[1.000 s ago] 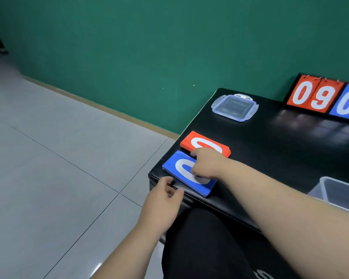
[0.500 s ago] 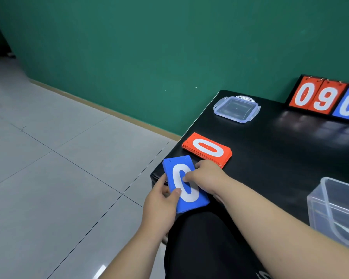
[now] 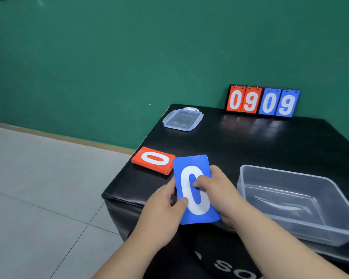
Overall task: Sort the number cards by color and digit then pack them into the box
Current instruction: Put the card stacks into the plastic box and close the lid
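Observation:
A blue stack of cards [image 3: 193,190] with a white 0 on top is held above the table's near left corner. My left hand [image 3: 165,206] grips its left edge with the thumb on top. My right hand [image 3: 216,190] holds its right side, the thumb pressing on the face. A red stack of cards [image 3: 154,160] showing a 0 lies flat on the table just left of it. The clear plastic box [image 3: 298,204] stands open to the right, with nothing in it that I can make out.
The black table [image 3: 250,146] ends at its left edge above a tiled floor. The box's clear lid [image 3: 182,119] lies at the far left corner. A flip scoreboard [image 3: 262,101] reading 09 09 stands against the green wall.
The blue stack was slid off the table's corner, turned upright and lifted in both hands. My left hand came up to take its left edge. The view swung right toward the box.

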